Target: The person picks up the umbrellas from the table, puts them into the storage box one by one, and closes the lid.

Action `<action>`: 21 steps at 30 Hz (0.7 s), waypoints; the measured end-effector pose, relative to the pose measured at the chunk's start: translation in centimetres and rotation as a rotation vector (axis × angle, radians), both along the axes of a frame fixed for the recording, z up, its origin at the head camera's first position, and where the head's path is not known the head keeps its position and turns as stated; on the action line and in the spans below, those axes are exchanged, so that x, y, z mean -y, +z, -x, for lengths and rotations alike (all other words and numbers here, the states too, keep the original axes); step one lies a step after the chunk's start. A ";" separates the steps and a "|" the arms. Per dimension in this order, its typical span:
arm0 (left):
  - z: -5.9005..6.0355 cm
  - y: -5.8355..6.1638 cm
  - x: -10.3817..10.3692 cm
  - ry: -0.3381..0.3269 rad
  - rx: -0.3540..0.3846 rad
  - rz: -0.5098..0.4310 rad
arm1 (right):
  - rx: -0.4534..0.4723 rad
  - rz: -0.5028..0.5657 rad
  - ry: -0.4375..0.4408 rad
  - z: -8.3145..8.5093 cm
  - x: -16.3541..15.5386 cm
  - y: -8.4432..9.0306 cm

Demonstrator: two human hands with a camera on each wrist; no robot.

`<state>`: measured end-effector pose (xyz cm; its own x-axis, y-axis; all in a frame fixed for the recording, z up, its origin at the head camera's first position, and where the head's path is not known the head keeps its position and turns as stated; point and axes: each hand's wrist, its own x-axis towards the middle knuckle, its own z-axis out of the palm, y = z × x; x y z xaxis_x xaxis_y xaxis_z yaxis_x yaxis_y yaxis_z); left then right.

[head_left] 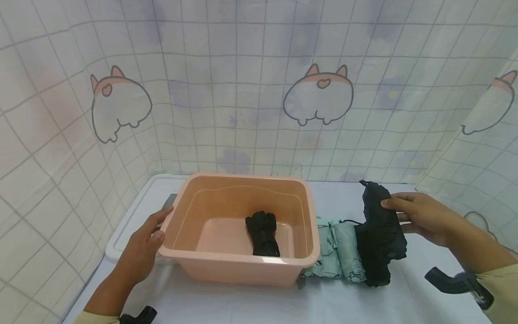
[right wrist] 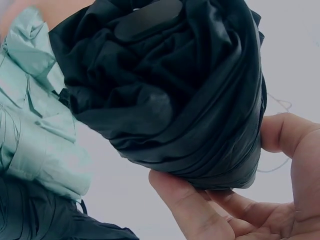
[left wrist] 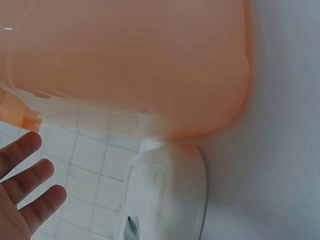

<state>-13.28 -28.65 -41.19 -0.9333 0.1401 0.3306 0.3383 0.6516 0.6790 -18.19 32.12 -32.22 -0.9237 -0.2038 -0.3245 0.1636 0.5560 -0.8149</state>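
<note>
My right hand [head_left: 421, 216] pinches a black folded umbrella [right wrist: 195, 110] between thumb and fingers, at the right of the row on the table. Its loose pleated cloth and a dark oval end show in the right wrist view. Below and overlapped by it lies another black umbrella [head_left: 372, 270], beside two mint-green bundles of the same sort [head_left: 349, 254]. My left hand [head_left: 143, 243] rests at the left rim of a peach plastic bin [head_left: 243, 177], fingers straight and spread in the left wrist view. Inside the bin lies a black umbrella [head_left: 264, 236] with a band round it.
A white lid-like tray [head_left: 129, 220] lies behind and left of the bin, with a small grey-green thing [head_left: 170, 200] on it. The white-covered table [head_left: 226, 306] is backed by a gridded curtain [head_left: 243, 112]. A thin cord [head_left: 481, 220] lies at the right.
</note>
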 end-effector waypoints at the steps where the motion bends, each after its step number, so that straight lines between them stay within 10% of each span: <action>1: 0.0 0.0 0.0 -0.003 -0.005 -0.001 | -0.002 0.007 0.000 0.0 0.1 0.0; 21: 0.2 -0.4 0.2 -0.014 -0.031 0.004 | -0.031 0.040 -0.006 0.5 2.1 0.5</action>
